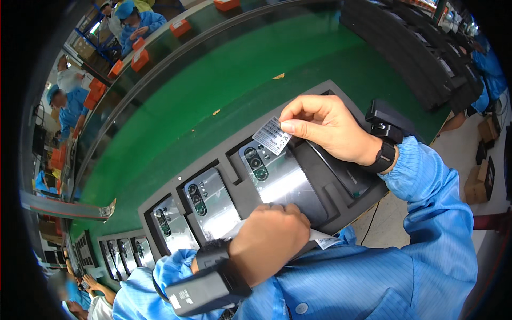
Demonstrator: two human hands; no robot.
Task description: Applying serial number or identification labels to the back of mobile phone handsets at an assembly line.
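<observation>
My right hand (325, 128) pinches a small silver label (271, 136) with dark print by its edge. The label hangs over the top of a silver phone (285, 181), near its camera bump; whether they touch I cannot tell. That phone lies back up in a grey foam tray (234, 166). My left hand (272, 242) is closed over the phone's lower end, its fingers curled under. A white label sheet (326, 242) sticks out on both sides of this hand. To the left lie two more silver phones (216, 205), and under my right wrist a dark phone (344, 168).
The tray rests on a green work surface (224, 125). Black foam trays (405, 53) are stacked at the far right. Another tray of phones (125, 256) is at lower left. Orange bins (140, 60) line the conveyor beyond, where co-workers (140, 26) in blue are.
</observation>
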